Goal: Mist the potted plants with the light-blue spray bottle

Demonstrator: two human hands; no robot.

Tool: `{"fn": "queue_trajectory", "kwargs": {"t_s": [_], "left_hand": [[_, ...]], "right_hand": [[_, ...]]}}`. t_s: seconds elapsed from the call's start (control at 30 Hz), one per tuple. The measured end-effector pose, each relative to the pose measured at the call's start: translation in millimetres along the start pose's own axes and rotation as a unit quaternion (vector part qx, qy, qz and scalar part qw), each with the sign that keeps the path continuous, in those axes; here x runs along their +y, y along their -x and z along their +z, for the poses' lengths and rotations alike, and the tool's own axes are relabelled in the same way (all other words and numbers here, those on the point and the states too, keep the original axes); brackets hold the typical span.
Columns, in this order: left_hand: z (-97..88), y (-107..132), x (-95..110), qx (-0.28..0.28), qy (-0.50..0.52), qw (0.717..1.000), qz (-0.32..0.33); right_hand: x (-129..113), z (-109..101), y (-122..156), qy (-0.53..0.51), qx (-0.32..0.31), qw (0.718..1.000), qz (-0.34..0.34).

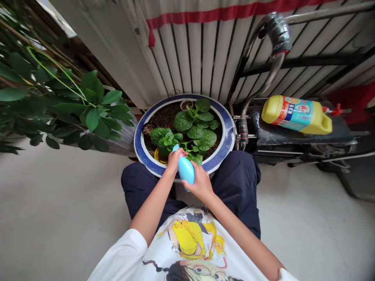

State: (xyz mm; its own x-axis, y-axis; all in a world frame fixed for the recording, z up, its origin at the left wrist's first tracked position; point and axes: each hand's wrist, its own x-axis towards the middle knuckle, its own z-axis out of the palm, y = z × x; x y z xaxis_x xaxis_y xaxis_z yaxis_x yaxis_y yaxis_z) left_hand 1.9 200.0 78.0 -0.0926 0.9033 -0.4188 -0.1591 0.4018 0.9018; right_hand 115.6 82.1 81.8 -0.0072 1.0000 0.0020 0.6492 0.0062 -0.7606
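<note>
A light-blue spray bottle (186, 171) with a pink neck is tilted between my two hands, over the near rim of a round planter (138, 146). My left hand (175, 159) is closed around its neck and head. My right hand (200, 182) wraps the lower body, thumb across the near end. Just beyond the bottle's head grow leafy green plants (202, 134) in dark soil (159, 113). A small yellow pot (158, 157) sits at the planter's near left, partly covered by leaves. Farther back stands a small white pot (186, 104).
A large leafy plant (96, 113) reaches in from the left. Right of the planter, a yellow bottle (297, 114) lies on a black seat (263, 134) with a bent metal frame (271, 76). Behind is a white slatted radiator (196, 58). My knees flank the planter's near side.
</note>
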Motion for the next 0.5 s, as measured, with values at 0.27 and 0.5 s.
{"fn": "queue_trajectory", "kwargs": {"t_s": [0.27, 0.5], "left_hand": [[-12.1, -5, 6, 0.034, -0.046, 0.998, -0.041], [1.3, 6, 18, -0.019, 0.014, 1.0, -0.016]], "right_hand": [[-13, 3, -5, 0.012, -0.029, 0.999, 0.021], [-19, -1, 1, 0.04, 0.002, 0.999, 0.031]]}}
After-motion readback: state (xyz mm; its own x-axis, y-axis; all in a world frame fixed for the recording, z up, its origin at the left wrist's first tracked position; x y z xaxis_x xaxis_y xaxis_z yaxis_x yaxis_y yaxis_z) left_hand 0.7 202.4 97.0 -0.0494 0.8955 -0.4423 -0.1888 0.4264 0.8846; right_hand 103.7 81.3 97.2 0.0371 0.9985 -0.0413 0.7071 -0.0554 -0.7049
